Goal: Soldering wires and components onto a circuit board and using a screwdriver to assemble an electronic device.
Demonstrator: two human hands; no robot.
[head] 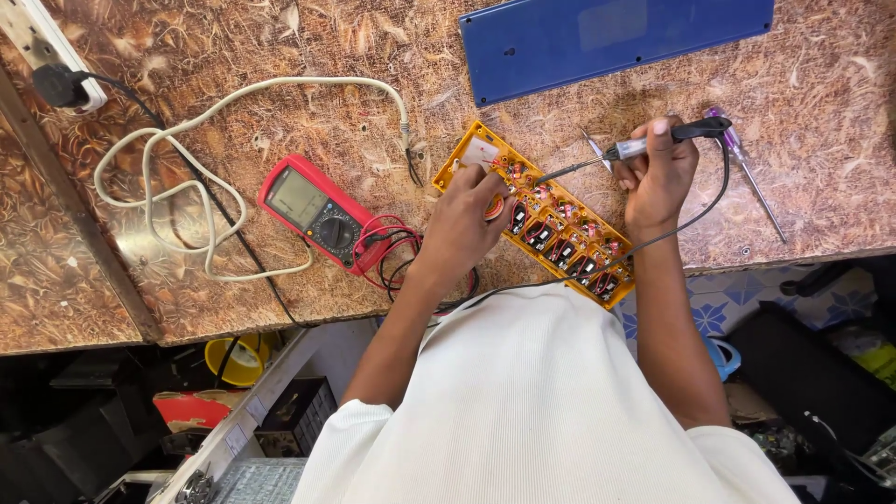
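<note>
Now | right hand [659, 173] grips soldering iron [644, 145] | left hand [464, 224] presses yellow strip [560, 233]

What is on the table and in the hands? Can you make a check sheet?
Surface: brown patterned table.
Job's things: open yellow power strip, its white cord; soldering iron.
Clutter: red meter, blue cover, screwdriver.
Hands: left hand presses on the strip; right hand grips the iron.
Cables: red and black meter leads; black plug in a white socket strip.
Surroundings: dark boxes below.
</note>
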